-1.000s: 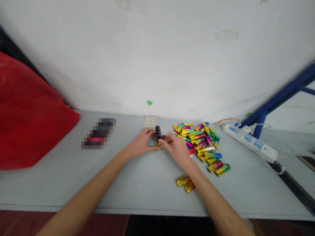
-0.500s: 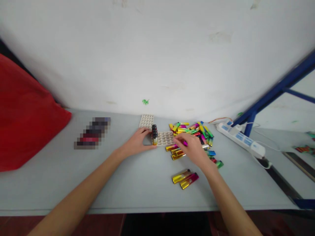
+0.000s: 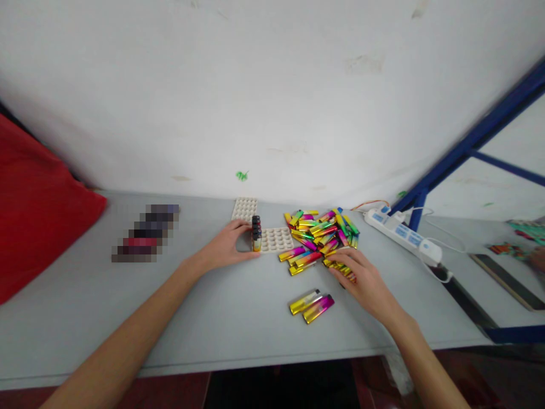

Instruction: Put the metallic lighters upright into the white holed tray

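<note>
My left hand [image 3: 227,245] grips the left end of a pale holed tray [image 3: 276,240], thumb along its near edge and fingers behind. A row of upright lighters [image 3: 256,234] with dark tops stands in the tray's left column, beside that hand. To the right of the tray lies a heap of shiny multicoloured lighters [image 3: 321,228]. At the heap's near right side, my right hand [image 3: 360,281] has its fingers and thumb closed around a gold lighter [image 3: 343,269]; other lighters lie under the hand, partly hidden. Two loose lighters [image 3: 313,307] lie apart, nearer the front edge.
A second pale holed tray [image 3: 244,209] lies by the wall. On the left are a red cloth-like object [image 3: 42,210] and a pixelated item [image 3: 147,234]. A white power strip [image 3: 402,236] with cables sits to the right, near a blue metal frame [image 3: 447,159].
My right hand has moved from the tray's right end, rightward and nearer, to the lighters at the heap's near right side. My left hand stays at the tray. The camera view has shifted slightly.
</note>
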Available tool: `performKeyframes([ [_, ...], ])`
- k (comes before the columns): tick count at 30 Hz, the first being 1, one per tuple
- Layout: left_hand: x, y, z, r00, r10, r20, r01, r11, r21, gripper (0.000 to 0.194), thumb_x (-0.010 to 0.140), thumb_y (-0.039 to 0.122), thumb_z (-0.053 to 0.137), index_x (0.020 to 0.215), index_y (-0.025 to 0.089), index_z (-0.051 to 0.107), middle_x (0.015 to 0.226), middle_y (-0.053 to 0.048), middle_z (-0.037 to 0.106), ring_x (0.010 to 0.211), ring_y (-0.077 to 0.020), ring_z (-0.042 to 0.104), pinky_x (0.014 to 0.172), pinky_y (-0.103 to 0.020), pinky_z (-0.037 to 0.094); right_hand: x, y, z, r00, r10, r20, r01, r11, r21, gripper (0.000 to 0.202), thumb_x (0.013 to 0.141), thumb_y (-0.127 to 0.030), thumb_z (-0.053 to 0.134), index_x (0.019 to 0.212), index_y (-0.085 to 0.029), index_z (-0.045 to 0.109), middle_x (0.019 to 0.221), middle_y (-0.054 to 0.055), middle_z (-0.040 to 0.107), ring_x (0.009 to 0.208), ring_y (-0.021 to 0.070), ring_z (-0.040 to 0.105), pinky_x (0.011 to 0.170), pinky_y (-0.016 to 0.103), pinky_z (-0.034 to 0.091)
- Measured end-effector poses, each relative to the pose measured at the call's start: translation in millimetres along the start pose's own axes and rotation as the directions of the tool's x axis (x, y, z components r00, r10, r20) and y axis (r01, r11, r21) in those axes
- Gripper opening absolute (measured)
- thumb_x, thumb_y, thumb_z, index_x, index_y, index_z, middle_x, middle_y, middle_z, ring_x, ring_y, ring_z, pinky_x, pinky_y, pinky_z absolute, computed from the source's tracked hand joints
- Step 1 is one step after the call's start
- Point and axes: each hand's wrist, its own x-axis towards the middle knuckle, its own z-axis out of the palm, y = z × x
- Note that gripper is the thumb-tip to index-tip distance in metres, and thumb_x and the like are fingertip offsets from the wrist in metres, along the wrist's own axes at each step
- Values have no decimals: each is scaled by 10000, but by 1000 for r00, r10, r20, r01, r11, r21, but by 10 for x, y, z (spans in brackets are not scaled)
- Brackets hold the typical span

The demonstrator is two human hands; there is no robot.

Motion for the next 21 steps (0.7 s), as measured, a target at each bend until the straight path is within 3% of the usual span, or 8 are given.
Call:
performKeyframes([
  [4, 5, -16, -30, 999, 30, 18, -30, 999, -15, 716, 827, 765, 915, 1304, 238, 834, 1481, -185, 759, 1419, -458, 718, 1319, -641, 565, 221, -58, 137, 995, -71, 69, 78, 992, -102, 287, 1141, -247, 693, 1390, -299, 827, 1352, 149, 795, 1280, 372, 771, 1166, 623, 644],
  [8, -5, -25, -34, 998, 52, 33, -52, 999, -17, 649, 859, 732, 906, 1297, 256, 850, 1477, -181, 752, 1414, -459, 716, 1308, -663, 569, 427, -67, 230, 978, -81, 192, 121, 971, -206, 239, 1098, -191, 768, 1301, -274, 864, 1271, 140, 807, 1205, 365, 768, 1085, 573, 674],
  [12, -24, -31, -18, 997, 61, 39, -61, 998, -6, 644, 867, 709, 895, 1345, 281, 840, 1519, -171, 727, 1435, -447, 703, 1323, -657, 554, 500, -8, 201, 969, -93, 228, 143, 966, -214, 158, 1124, -206, 742, 1228, -255, 851, 1246, 128, 821, 1216, 346, 769, 1110, 544, 651],
  [15, -36, -32, 11, 998, 57, 29, -57, 998, 14, 649, 866, 686, 891, 1357, 266, 829, 1521, -190, 726, 1446, -457, 696, 1327, -669, 548, 521, 10, 155, 984, -47, 170, 69, 990, -126, 201, 1198, -299, 627, 1208, -228, 815, 1203, 136, 841, 1165, 336, 789, 1064, 504, 642],
  [18, -41, -19, 59, 998, 56, -8, -56, 998, 34, 652, 844, 676, 914, 1341, 264, 822, 1519, -189, 731, 1446, -467, 695, 1321, -676, 555, 598, -35, 151, 994, 79, 74, -84, 993, 79, 324, 1235, -408, 525, 1272, -226, 791, 1048, 99, 849, 934, 287, 798, 868, 409, 625],
  [21, -36, -1, 110, 998, 33, -50, -31, 999, 34, 694, 810, 703, 958, 1318, 251, 816, 1489, -190, 738, 1417, -468, 710, 1298, -680, 580, 801, -133, 223, 978, 206, -24, -188, 929, 320, 370, 1160, -552, 648, 1240, -233, 819, 883, 40, 794, 745, 238, 713, 710, 352, 544],
])
